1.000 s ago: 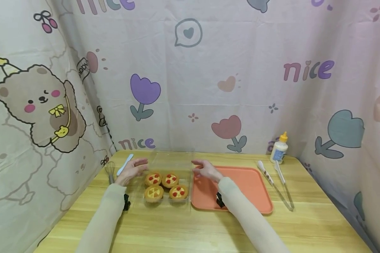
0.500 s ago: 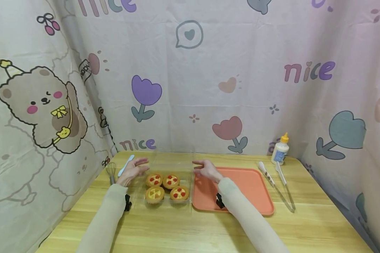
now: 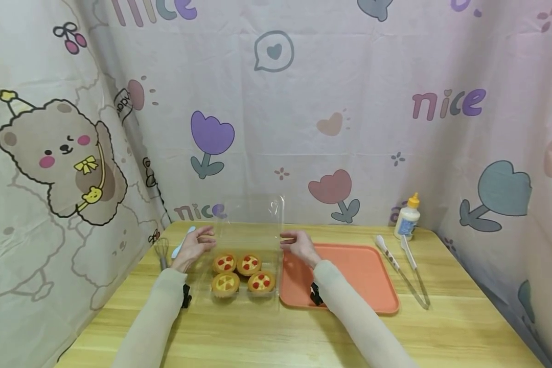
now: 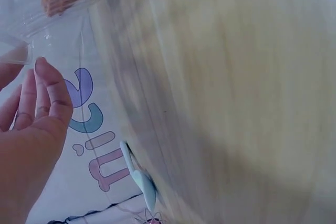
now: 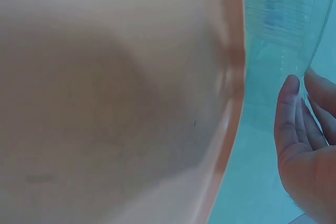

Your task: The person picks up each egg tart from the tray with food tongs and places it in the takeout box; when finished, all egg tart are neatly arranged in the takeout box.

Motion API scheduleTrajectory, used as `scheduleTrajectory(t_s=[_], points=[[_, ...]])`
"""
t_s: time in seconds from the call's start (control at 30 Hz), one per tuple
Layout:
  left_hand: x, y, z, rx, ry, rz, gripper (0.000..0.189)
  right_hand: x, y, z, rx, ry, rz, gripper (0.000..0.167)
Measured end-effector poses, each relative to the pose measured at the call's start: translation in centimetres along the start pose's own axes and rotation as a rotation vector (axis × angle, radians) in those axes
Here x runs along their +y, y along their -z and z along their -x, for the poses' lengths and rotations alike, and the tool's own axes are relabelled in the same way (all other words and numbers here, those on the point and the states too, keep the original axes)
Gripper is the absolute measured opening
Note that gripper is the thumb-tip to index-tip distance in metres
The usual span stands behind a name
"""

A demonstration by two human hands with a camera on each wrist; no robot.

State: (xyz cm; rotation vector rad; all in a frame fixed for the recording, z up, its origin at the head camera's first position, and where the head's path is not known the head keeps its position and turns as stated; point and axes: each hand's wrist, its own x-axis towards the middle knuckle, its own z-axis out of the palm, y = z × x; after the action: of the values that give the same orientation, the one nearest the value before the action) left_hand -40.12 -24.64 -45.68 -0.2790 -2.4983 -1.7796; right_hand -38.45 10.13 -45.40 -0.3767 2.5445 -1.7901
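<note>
A clear plastic clamshell box stands on the table, its hinged lid tilted up at the back. Inside sit several small tarts; one has a yellow wedge-patterned top, and others, like the right front tart, carry red pieces. At the left edge of the lid, my left hand pinches the thin plastic between thumb and fingers. My right hand pinches the opposite edge, above the tray's left side. In the right wrist view, thumb and fingertips meet at the transparent edge.
An orange tray lies right of the box. Beyond it are metal tongs with white tips and a white bottle with a yellow cap. A whisk and a pale blue spreader lie at the left. A printed curtain hangs behind.
The lid has swung up from leaning low at the back to standing higher against the curtain. Both hands stay at its sides, nearly in place.
</note>
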Motion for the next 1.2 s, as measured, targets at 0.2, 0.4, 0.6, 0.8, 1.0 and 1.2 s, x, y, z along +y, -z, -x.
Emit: scheduleTrajectory(t_s=[0.2, 0.4, 0.6, 0.8, 1.0, 1.2], points=[[0.1, -0.2, 0.1, 0.027, -0.021, -0.025, 0.063, -0.2, -0.3, -0.3, 0.045, -0.006, -0.021, 0.038], [0.2, -0.4, -0.1, 0.051, -0.035, 0.001, 0.059, -0.4, -0.4, -0.3, 0.05, 0.001, -0.014, 0.038], [0.4, -0.4, -0.3, 0.088, -0.044, -0.061, 0.051, -0.4, -0.4, -0.2, 0.06, 0.029, 0.027, 0.036], [0.6, -0.1, -0.6, 0.08, -0.045, -0.081, 0.045, -0.3, -0.5, -0.1, 0.086, -0.004, 0.021, 0.035], [1.1, 0.1, -0.6, 0.028, -0.037, -0.055, 0.047, -0.2, -0.5, -0.2, 0.1, 0.004, 0.001, 0.034], [1.1, 0.4, -0.4, -0.034, 0.023, 0.105, 0.049, -0.3, -0.4, -0.1, 0.107, 0.034, 0.029, 0.03]])
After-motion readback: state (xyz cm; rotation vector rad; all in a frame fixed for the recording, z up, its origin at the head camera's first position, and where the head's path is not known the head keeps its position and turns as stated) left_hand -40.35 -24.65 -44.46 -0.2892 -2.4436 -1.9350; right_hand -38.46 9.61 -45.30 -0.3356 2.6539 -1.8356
